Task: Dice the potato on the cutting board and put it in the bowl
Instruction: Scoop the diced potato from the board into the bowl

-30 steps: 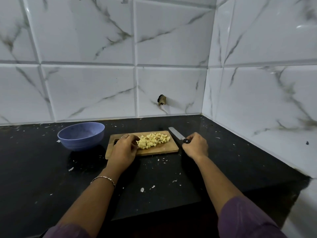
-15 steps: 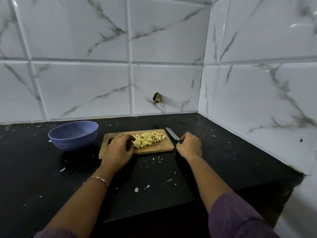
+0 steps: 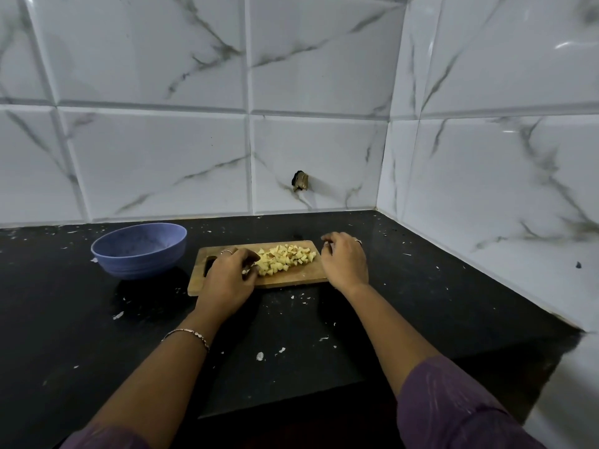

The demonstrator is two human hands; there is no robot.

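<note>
A pile of pale yellow diced potato (image 3: 285, 259) lies on the wooden cutting board (image 3: 298, 277) in the middle of the black counter. My left hand (image 3: 228, 280) rests on the board's left half, its bent fingers touching the left edge of the pile. At the board's right end is my right hand (image 3: 345, 262), fingers loosely curled, with nothing visible in it. The knife is out of sight. An empty blue bowl (image 3: 139, 251) stands just left of the board, apart from both hands.
The black counter (image 3: 421, 286) is speckled with small white scraps. White marble-look tiled walls close it in at the back and right, meeting in a corner. A small dark hole (image 3: 300, 181) marks the back wall. The counter's front edge drops off at the lower right.
My right hand has let go of the knife handle and shifted to the board's right end; the blade no longer shows. The left hand has stayed by the pile.
</note>
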